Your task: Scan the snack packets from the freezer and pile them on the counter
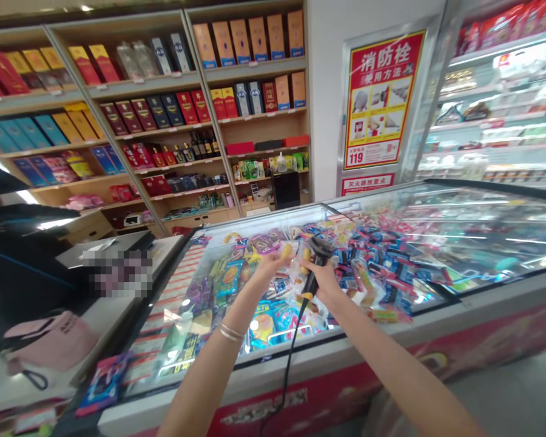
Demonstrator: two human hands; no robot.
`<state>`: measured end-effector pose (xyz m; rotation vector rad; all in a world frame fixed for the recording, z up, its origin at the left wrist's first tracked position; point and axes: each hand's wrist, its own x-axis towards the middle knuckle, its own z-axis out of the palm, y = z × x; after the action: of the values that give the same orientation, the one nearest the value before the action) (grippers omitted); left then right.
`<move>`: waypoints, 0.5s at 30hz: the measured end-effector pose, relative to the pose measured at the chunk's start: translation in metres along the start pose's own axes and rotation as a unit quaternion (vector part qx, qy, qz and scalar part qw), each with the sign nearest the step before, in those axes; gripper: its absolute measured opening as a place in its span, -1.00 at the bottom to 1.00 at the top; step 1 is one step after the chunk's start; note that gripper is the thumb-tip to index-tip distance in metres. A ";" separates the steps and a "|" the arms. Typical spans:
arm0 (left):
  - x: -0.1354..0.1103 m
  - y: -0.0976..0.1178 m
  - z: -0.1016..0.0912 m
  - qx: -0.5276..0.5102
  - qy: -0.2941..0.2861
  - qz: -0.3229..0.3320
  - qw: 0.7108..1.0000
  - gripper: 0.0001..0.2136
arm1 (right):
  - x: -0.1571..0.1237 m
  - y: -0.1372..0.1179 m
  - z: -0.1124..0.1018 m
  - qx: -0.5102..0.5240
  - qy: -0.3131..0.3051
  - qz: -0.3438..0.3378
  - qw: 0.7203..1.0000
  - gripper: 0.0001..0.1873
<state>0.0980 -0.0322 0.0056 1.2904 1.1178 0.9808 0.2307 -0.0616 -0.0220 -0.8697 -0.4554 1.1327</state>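
Over the glass-topped freezer [300, 355], my right hand [326, 280] is closed around a black barcode scanner [321, 247], its cord hanging down toward me. My left hand [269, 266], with a bracelet on its wrist, pinches a clear plastic packet [295, 258] with yellowish pieces inside. The packet spans the gap between both hands, and my right fingers seem to touch its far side. Beneath them lie many wrapped ice creams [377, 261] in blue, purple, green and red packaging. The exact contents of the packet are blurred.
Shelves of boxed bottles [173, 112] line the back wall. A red fire hydrant sign [384, 100] hangs beside a lit display cooler [505, 115]. At left, a counter holds a pink bag [52, 346]; a blue and pink packet [104, 382] lies at the freezer's corner.
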 end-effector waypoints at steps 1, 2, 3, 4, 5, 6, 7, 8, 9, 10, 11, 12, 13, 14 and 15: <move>0.003 -0.001 0.005 0.012 0.014 0.015 1.000 -0.65 | 0.001 -0.002 -0.002 -0.001 0.006 -0.008 1.000 -0.50; 0.006 -0.003 0.010 0.014 0.033 0.038 0.999 -0.66 | 0.001 -0.005 -0.003 -0.002 0.013 -0.017 1.000 -0.51; 0.008 -0.005 0.015 0.011 0.052 0.063 0.997 -0.66 | 0.001 -0.007 -0.003 -0.003 0.020 -0.028 0.999 -0.52; 0.010 -0.007 0.020 0.010 0.070 0.085 0.994 -0.66 | 0.001 -0.010 -0.003 -0.004 0.025 -0.040 0.999 -0.53; 0.010 -0.008 0.023 0.013 0.086 0.103 0.991 -0.66 | 0.001 -0.013 -0.003 -0.007 0.028 -0.051 0.998 -0.53; 0.011 -0.009 0.026 0.021 0.099 0.114 0.988 -0.67 | 0.001 -0.016 -0.003 -0.011 0.029 -0.061 0.998 -0.53; 0.010 -0.008 0.028 0.033 0.110 0.123 0.986 -0.67 | 0.001 -0.019 -0.004 -0.015 0.031 -0.069 0.997 -0.52; 0.009 -0.007 0.030 0.047 0.120 0.131 0.983 -0.67 | 0.001 -0.022 -0.004 -0.019 0.032 -0.076 0.996 -0.51; 0.008 -0.005 0.031 0.060 0.128 0.140 0.980 -0.68 | 0.001 -0.024 -0.004 -0.023 0.033 -0.082 0.996 -0.51; 0.006 -0.004 0.034 0.074 0.135 0.151 0.976 -0.68 | 0.001 -0.026 -0.004 -0.027 0.035 -0.087 0.995 -0.50; 0.004 -0.002 0.037 0.087 0.143 0.164 0.972 -0.69 | 0.001 -0.028 -0.003 -0.030 0.037 -0.090 0.995 -0.49; 0.002 -0.001 0.040 0.100 0.152 0.177 0.967 -0.70 | 0.000 -0.028 -0.002 -0.032 0.040 -0.093 0.994 -0.49; 0.001 0.000 0.042 0.113 0.161 0.189 0.962 -0.70 | -0.001 -0.028 -0.001 -0.032 0.040 -0.095 0.994 -0.48; 0.000 0.000 0.043 0.124 0.169 0.198 0.958 -0.71 | -0.001 -0.028 -0.001 -0.031 0.038 -0.096 0.994 -0.48; 0.001 0.000 0.042 0.132 0.177 0.204 0.954 -0.71 | -0.001 -0.028 -0.002 -0.030 0.036 -0.097 0.994 -0.49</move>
<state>0.1392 -0.0407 0.0035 1.6470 1.3140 1.4500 0.2478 -0.0675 -0.0007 -0.8960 -0.5054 0.9115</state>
